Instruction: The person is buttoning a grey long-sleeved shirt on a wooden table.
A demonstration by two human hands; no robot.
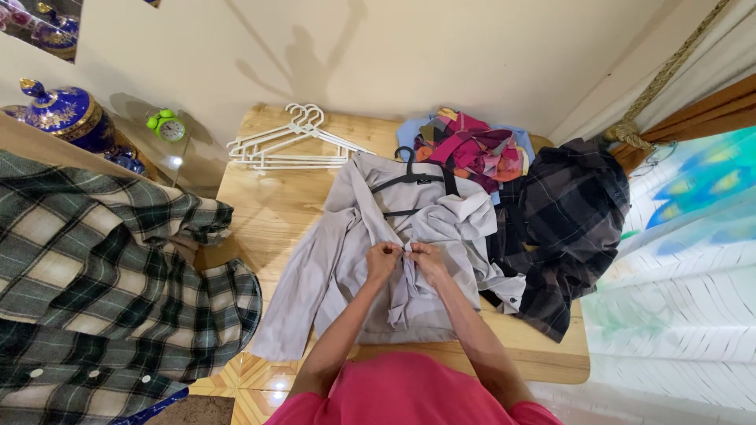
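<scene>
Head view: looking down at a wooden table (260,212) covered with clothes.
Shirt: a pale grey shirt (331,275) is lying spread across the middle of the table, with a black hanger (411,182) already sitting inside its collar.
Left hand: the left hand (383,258) is pinching the shirt's front edge, fingers closed on the cloth.
Right hand: the right hand (428,258) is touching the left, fingers closed on the opposite front edge.
Progress: the hanger looks fitted; the hands seem to be fastening the front partway down, and whether the buttons above are done cannot be told.
Far edge: several white hangers (287,145) are waiting unused.
Far right corner: a pink patterned garment (472,149) is lying bunched, not hung.
Right edge: a dark checked shirt (571,228) is draping over the side, not hung.
Left of table: a green checked shirt (102,291) is hanging close to the camera.
</scene>
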